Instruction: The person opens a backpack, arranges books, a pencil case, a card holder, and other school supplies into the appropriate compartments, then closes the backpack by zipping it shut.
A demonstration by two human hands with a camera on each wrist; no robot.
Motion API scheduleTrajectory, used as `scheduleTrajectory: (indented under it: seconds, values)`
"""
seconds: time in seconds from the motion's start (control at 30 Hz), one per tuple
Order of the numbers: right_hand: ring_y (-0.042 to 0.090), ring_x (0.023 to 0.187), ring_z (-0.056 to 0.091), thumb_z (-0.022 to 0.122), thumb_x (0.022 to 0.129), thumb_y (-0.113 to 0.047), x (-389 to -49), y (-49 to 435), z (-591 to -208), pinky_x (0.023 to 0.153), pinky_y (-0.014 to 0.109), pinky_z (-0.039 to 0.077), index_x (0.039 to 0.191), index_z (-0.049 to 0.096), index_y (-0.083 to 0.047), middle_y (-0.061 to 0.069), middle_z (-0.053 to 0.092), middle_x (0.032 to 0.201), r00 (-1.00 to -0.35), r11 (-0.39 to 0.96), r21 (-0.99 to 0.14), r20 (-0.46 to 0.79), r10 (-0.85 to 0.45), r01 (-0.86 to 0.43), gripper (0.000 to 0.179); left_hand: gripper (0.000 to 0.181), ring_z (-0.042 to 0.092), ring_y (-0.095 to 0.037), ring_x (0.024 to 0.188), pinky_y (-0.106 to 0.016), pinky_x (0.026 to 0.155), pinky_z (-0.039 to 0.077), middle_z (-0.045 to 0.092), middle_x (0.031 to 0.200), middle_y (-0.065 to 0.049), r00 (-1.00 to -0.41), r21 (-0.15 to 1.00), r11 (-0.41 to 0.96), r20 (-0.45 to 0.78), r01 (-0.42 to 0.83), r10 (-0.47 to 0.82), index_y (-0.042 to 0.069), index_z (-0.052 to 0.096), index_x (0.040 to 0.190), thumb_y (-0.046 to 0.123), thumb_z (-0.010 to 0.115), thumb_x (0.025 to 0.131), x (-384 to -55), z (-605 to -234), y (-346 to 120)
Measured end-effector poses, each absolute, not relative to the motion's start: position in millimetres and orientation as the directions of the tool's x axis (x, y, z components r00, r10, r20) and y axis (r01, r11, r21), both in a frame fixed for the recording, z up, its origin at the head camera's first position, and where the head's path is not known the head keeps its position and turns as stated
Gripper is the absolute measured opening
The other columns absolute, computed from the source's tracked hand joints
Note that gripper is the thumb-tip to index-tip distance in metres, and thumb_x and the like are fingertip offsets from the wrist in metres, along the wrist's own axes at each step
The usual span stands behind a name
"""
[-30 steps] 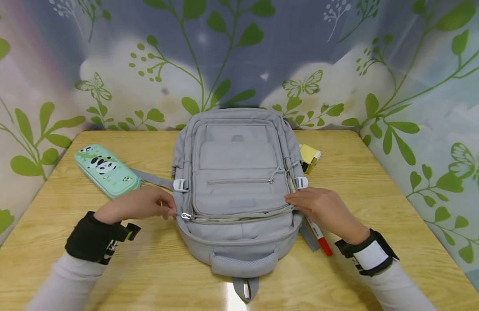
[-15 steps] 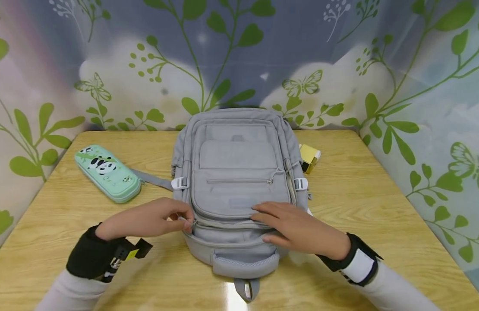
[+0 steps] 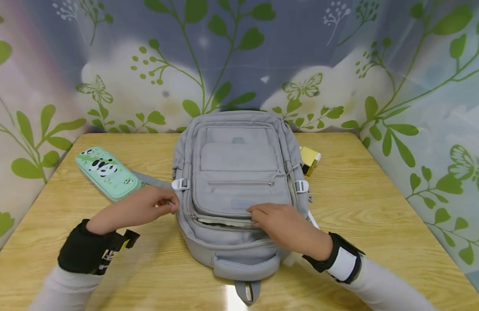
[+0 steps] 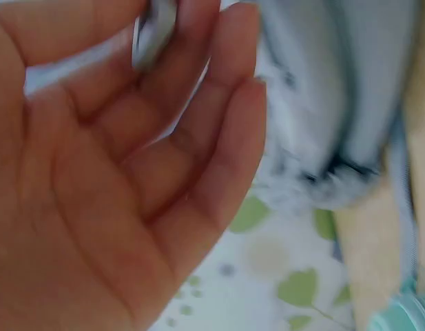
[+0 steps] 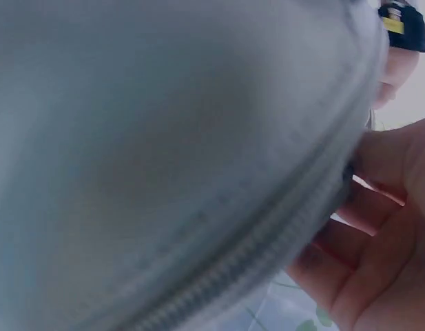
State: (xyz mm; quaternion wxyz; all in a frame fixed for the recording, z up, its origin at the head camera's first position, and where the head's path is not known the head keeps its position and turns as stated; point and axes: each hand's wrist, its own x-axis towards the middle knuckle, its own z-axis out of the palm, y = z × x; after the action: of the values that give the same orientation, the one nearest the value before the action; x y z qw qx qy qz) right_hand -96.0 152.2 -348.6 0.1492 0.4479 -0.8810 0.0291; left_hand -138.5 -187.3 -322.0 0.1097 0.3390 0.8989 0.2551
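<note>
A: Where's the bag (image 3: 241, 238)?

B: I see it flat on the surface (image 3: 352, 194), front up — I guess that makes it easy to reach. The case (image 3: 107, 170) lies just past my left grip (image 3: 142, 205).

A: What are you holding?

B: My left grip pinches the zip pull (image 4: 155, 38). My right grip (image 3: 288, 226) holds the edge of the flap (image 3: 224, 198), by the gap (image 3: 218, 221) — I think to keep it still, as a floppy edge could get stuck.

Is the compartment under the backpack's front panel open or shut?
Partly open: in the head view, its zipper edges stand apart, showing a dark gap.
</note>
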Motion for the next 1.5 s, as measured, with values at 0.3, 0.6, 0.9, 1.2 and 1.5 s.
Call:
scheduleTrajectory:
  seconds: [0.3,0.6,0.9,1.2,1.5]
  values:
    - [0.012,0.085,0.066,0.067,0.086,-0.016,-93.2,159.4,-336.5,0.068,0.026,0.054,0.117,0.060,-0.011,0.001,0.067,0.103,-0.577,0.621,0.044,0.320,-0.751,-0.783,0.032,0.017,0.048,-0.016,0.058,-0.027,0.052,0.037,0.061,0.077,-0.008,-0.935,0.365,0.860,0.142,0.356,0.326,0.003,0.065,0.095,0.014,0.052,0.095,-183.4,-343.8,-187.6]
    - [0.014,0.085,0.068,0.070,0.082,-0.014,-96.0,168.8,-333.5,0.070,0.028,0.055,0.106,0.067,-0.011,0.001,0.071,0.097,-0.602,0.676,-0.045,0.500,-0.623,-0.736,0.024,0.023,0.062,-0.023,0.072,-0.035,0.058,0.050,0.065,0.097,-0.018,-0.905,0.262,0.874,0.242,0.409,0.351,0.000,0.065,0.109,0.015,0.054,0.094,-167.8,-349.8,-165.9]
    - [0.015,0.081,0.068,0.070,0.081,-0.009,-110.7,167.7,-318.8,0.064,0.028,0.055,0.102,0.068,-0.006,0.005,0.071,0.097,-0.523,0.640,-0.062,0.638,-0.565,-0.766,0.021,0.054,0.044,-0.029,0.129,-0.045,0.103,0.040,0.045,0.141,-0.010,-0.748,0.577,0.542,0.195,0.611,0.635,0.015,0.042,0.140,0.015,0.063,0.090,-127.6,-311.8,-141.9]
    - [0.020,0.098,0.066,0.057,0.094,-0.025,-115.5,173.7,-304.2,0.079,0.036,0.054,0.111,0.066,-0.010,0.006,0.068,0.109,-0.617,0.657,-0.148,0.540,-0.573,-0.739,0.025,0.044,0.056,-0.020,0.116,-0.033,0.100,0.044,0.060,0.126,-0.006,-0.616,0.340,0.522,0.297,0.782,0.730,0.010,0.054,0.130,0.010,0.064,0.088,-130.9,-313.8,-89.8]
    - [0.055,0.134,0.013,0.045,0.098,-0.038,-200.2,267.7,-322.0,0.104,0.069,0.015,0.144,0.025,0.001,0.033,0.015,0.148,-0.949,0.923,-0.221,0.086,-0.304,-0.316,0.063,0.035,0.056,-0.019,0.118,-0.031,0.098,0.046,0.061,0.126,-0.004,-0.659,0.415,0.540,0.230,0.732,0.716,0.011,0.057,0.127,0.008,0.057,0.092,-128.8,-321.4,-87.4]
